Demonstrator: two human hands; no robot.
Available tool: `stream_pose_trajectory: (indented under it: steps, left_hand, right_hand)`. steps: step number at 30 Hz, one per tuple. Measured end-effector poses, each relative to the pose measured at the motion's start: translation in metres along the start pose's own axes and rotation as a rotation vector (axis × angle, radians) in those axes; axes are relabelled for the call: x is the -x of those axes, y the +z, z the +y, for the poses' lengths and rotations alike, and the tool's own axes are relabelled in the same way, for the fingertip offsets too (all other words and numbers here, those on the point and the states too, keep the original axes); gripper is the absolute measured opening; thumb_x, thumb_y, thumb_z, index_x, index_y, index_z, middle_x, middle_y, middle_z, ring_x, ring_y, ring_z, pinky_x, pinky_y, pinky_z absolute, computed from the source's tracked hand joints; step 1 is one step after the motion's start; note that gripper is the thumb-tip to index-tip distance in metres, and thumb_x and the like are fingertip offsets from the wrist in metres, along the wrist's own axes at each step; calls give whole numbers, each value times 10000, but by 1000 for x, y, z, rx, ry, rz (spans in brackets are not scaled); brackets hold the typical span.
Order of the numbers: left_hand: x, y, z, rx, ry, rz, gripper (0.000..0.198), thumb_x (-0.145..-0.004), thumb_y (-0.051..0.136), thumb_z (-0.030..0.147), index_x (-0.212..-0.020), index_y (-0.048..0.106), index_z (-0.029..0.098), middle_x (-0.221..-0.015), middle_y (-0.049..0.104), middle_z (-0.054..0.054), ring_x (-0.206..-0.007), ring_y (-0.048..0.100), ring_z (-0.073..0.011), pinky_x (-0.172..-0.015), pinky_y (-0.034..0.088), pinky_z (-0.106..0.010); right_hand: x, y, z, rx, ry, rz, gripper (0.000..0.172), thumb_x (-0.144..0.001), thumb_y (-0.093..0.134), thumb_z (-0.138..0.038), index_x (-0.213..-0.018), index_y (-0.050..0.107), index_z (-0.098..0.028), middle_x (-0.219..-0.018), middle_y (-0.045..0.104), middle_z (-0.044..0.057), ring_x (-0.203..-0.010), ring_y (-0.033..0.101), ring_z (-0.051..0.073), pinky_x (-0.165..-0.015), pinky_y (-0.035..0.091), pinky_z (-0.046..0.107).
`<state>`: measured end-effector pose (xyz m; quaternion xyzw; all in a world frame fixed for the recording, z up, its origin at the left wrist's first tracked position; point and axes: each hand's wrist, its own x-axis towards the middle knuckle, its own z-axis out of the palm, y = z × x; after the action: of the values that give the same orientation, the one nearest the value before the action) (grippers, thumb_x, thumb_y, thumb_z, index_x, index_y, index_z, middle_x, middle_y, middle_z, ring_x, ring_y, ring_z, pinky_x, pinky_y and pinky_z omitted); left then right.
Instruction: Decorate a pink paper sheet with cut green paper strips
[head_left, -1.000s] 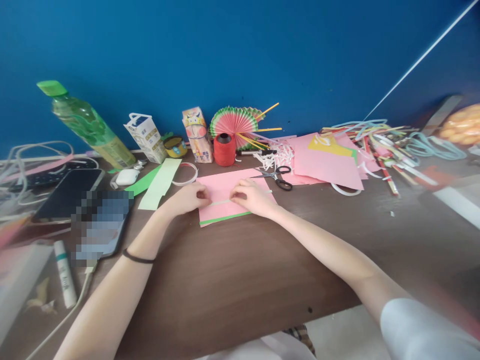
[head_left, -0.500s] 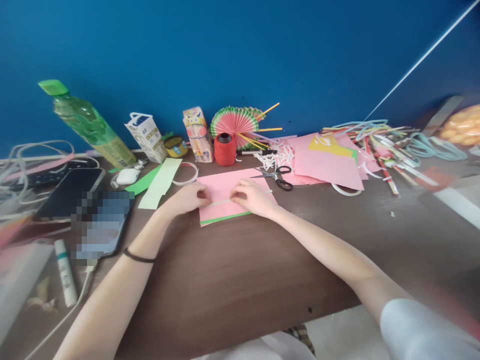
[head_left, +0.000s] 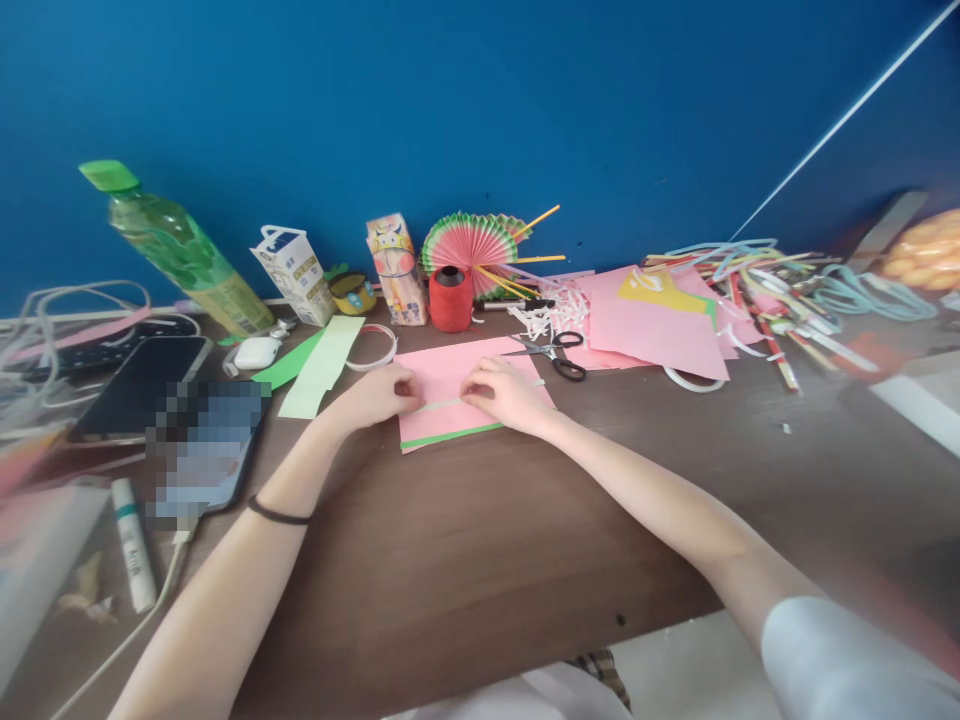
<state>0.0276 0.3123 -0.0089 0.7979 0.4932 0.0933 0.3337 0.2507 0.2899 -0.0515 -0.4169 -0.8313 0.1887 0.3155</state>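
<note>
A pink sheet of paper [head_left: 442,370] lies flat on the desk, with a green paper strip [head_left: 450,437] along its near edge. Across the sheet runs a thin pale strip [head_left: 441,405]. My left hand [head_left: 381,393] has thumb and fingers pinched on the strip's left part, at the sheet's left edge. My right hand [head_left: 504,394] rests over the right half, its fingertips closed on the same strip. A short end of the strip shows to the right of that hand. Black-handled scissors [head_left: 564,350] lie with their blades over the sheet's far right corner.
Behind the sheet stand a red thread spool [head_left: 450,303], a drink carton [head_left: 397,275] and a folded paper fan [head_left: 469,240]. Pale green paper [head_left: 324,370] and phones [head_left: 217,440] lie left. Pink sheets [head_left: 652,330] and a pile of sticks [head_left: 780,300] are right.
</note>
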Motion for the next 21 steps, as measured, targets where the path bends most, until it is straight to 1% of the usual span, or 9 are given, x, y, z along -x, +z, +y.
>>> stream_pose_trajectory:
  steps: [7,9,11,13,15,17,19,20,21]
  left_hand:
    - [2,-4,-1,43,-5,-3,195,-660,565,380,-669,568,185,-709,598,-1,-700,543,-171,-670,426,-287]
    - [4,-5,1,77,-22,22,189,-654,561,368,-685,571,182,-746,614,-9,-722,557,-176,-693,441,-292]
    - [6,-8,6,115,-28,60,202,-671,546,368,-739,587,183,-824,639,-20,-779,574,-185,-739,452,-301]
    - [10,-15,18,161,2,63,228,-711,525,382,-807,609,192,-905,654,-23,-854,578,-193,-789,451,-306]
    - [19,-25,37,250,89,-28,249,-733,540,408,-838,628,200,-920,662,-18,-877,579,-190,-798,454,-301]
    - [38,-36,61,335,206,-199,255,-753,546,431,-830,657,214,-842,666,-22,-793,588,-174,-728,474,-287]
    - [67,-41,82,404,340,-387,334,-746,531,530,-783,687,237,-706,664,-40,-652,586,-173,-622,493,-297]
    - [85,-39,90,404,379,-451,419,-720,499,620,-767,701,256,-626,651,-47,-580,574,-176,-573,498,-312]
    - [104,-34,96,367,396,-459,549,-675,427,734,-758,714,274,-559,628,-51,-508,553,-175,-507,494,-324]
  right_hand:
    - [0,-2,-1,-61,42,57,90,-837,540,-183,-828,629,-182,-865,661,45,-851,547,177,-813,413,331]
    - [0,-3,-1,-68,51,65,106,-845,525,-190,-854,631,-182,-896,671,48,-863,557,177,-828,412,333]
    - [0,-3,0,-70,64,69,118,-847,517,-194,-866,634,-186,-905,675,46,-866,565,176,-834,413,334]
    - [-1,-2,0,-65,81,72,127,-839,514,-180,-868,638,-188,-912,678,45,-872,571,177,-837,415,336]
    - [-1,-2,1,-62,90,81,141,-823,511,-146,-861,642,-184,-907,681,46,-867,577,176,-838,419,333]
    - [-1,-2,1,-68,81,93,159,-810,505,-117,-858,643,-179,-897,682,47,-865,582,172,-841,421,327]
    - [0,-2,0,-75,73,104,166,-808,500,-110,-860,642,-178,-900,682,49,-879,584,170,-848,421,323]
    - [1,-3,-1,-75,75,106,166,-810,498,-112,-862,641,-178,-909,682,50,-892,584,171,-854,420,324]
    - [2,-4,-1,-73,81,106,165,-812,498,-115,-864,641,-178,-918,681,52,-901,583,172,-859,419,326]
